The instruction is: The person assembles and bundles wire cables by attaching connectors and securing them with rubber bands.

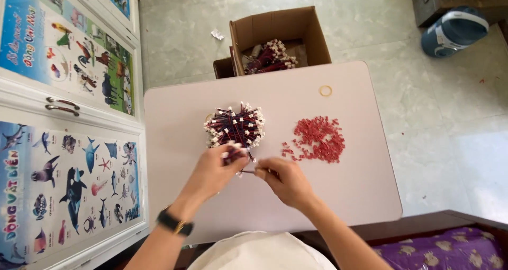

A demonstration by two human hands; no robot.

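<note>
Hands on a small wire at the table's centre

Our left hand [217, 167] and right hand [286, 181] pinch one wire [246, 171] below the wire bundle [235, 126]; a careless tug could scatter the red pieces [316, 139] right of it

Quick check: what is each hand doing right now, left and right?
Left hand: closed on a small bunch of wire leads.
Right hand: fingers pinching a single wire lead.

A pale tabletop [338, 196] stands on a light tiled floor [450, 116]; white cabinet doors [69, 106] with animal posters line the left.
</note>
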